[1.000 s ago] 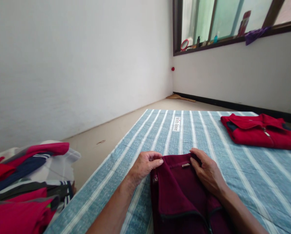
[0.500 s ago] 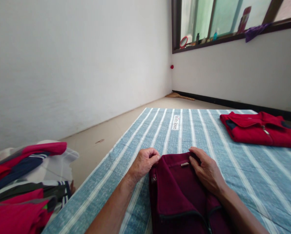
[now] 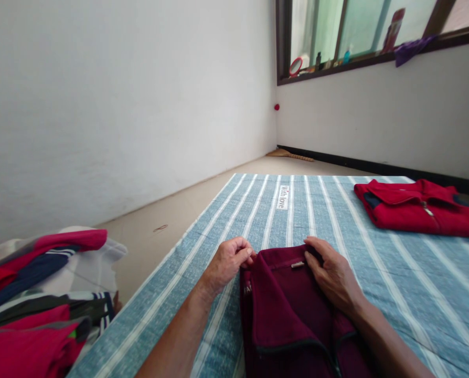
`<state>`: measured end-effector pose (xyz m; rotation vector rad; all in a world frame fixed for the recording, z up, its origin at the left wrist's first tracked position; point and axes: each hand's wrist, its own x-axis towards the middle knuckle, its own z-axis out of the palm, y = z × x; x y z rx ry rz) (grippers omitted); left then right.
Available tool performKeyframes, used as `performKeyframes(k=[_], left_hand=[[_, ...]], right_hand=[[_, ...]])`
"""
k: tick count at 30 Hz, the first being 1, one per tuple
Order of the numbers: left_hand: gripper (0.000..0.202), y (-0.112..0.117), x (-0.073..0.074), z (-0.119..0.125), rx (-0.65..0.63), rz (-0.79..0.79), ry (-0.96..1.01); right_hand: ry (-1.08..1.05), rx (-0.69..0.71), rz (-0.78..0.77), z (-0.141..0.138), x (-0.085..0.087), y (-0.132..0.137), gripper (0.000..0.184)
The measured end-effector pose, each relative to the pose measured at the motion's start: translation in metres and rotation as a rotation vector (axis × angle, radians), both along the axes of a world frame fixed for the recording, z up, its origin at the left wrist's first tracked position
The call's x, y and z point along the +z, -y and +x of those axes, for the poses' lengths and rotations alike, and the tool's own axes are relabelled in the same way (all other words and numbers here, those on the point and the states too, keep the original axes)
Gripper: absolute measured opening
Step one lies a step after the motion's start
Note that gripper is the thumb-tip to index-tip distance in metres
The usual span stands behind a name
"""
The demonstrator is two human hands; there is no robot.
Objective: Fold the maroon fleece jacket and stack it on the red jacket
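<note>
A folded maroon zip jacket [image 3: 281, 310] lies in front of me, collar at the far end, its front zip partly open near the bottom of the view. My left hand [image 3: 230, 262] pinches the jacket's far left corner between thumb and fingers. On the right side of the collar, my right hand [image 3: 331, 270] grips the fabric, fingers over the edge and thumb toward the inside. A small pale label [image 3: 297, 265] shows inside the neck. The jacket's lower part runs out of view. Under it is a blue-and-white striped cloth [image 3: 203, 247].
A folded red zip jacket [image 3: 423, 210] rests at the far right of the striped cloth. Heaped clothes [image 3: 41, 310] lie at the lower left. A wooden-handled brush or broom [image 3: 289, 155] is on the floor by the corner. Bottles and a mirror [image 3: 296, 66] line the windowsill.
My left hand has shifted very slightly at the jacket's corner. My right hand and the jacket look nearly the same.
</note>
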<state>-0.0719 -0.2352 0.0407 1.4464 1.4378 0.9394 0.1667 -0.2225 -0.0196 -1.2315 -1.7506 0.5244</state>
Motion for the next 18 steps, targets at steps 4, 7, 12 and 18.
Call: performKeyframes(k=[4, 7, 12, 18], left_hand=[[0.014, -0.002, -0.001, -0.002, 0.017, 0.017, -0.007], [0.015, -0.003, -0.001, -0.004, 0.022, 0.014, -0.014], [0.017, -0.001, -0.002, -0.008, 0.014, -0.006, -0.010], [0.017, -0.001, -0.004, -0.012, 0.052, -0.012, -0.009]], right_hand=[[-0.001, 0.003, 0.000, -0.001, 0.001, 0.000, 0.028], [-0.001, 0.005, -0.010, 0.000, 0.001, 0.000, 0.029], [0.003, -0.003, -0.024, 0.000, 0.002, 0.001, 0.030], [0.002, -0.004, -0.025, -0.001, 0.002, 0.001, 0.029]])
